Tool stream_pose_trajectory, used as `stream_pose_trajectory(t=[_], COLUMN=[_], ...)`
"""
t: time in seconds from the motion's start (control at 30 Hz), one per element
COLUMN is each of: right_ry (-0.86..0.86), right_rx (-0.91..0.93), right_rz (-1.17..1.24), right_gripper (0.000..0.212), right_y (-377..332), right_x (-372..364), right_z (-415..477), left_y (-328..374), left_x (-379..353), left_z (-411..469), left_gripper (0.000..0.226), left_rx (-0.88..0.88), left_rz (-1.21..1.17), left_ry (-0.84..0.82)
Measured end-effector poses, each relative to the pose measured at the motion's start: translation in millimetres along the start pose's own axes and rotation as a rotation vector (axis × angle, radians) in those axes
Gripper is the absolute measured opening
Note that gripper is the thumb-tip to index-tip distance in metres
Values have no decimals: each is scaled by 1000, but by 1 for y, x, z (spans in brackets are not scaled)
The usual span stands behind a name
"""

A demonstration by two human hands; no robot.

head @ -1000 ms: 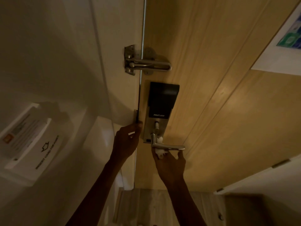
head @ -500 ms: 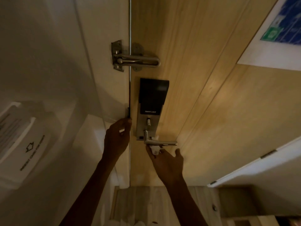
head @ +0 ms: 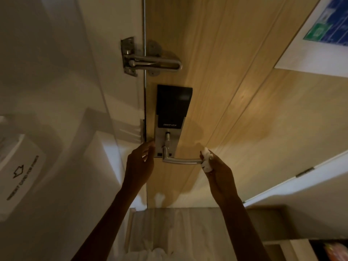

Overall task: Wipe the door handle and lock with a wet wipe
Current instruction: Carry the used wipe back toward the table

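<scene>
**Wipe at the tip of the handle, lock body not yet touched**

The white wet wipe [head: 206,160] is bunched around the free end of the metal door handle [head: 181,161], pinched there by the right hand [head: 218,169], whose fingers are closed on the wipe. The handle juts to the right from the lower part of the lock [head: 172,117], a silver plate with a black upper panel, mounted on the wooden door [head: 235,91]. The left hand [head: 140,163] rests at the door's edge just beside the lock plate, fingers loosely curled and holding nothing. Judging from this, the handle is being covered, while the lock plate, its black panel and the small knob above the handle seem left to do. Above, a metal door guard [head: 150,60] bridges door and frame.
</scene>
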State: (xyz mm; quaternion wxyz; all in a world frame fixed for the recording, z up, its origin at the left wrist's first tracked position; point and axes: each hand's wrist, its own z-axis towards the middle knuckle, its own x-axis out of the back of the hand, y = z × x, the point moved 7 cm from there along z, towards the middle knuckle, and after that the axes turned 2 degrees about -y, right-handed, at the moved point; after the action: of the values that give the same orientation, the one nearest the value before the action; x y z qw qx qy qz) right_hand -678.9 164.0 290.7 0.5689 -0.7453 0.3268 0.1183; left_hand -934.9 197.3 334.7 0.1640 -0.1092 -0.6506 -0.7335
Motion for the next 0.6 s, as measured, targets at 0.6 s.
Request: stream_pose_trajectory(t=[0.6], right_ry=[251], right_rx=[53], right_rz=[225], right_gripper=[32], right_y=[-69], right_x=[168], right_z=[-61], left_y=[23], left_x=[-69], left_z=[-71], left_gripper=[39], left_rx=[48], left_rz=[3], left_ry=[200])
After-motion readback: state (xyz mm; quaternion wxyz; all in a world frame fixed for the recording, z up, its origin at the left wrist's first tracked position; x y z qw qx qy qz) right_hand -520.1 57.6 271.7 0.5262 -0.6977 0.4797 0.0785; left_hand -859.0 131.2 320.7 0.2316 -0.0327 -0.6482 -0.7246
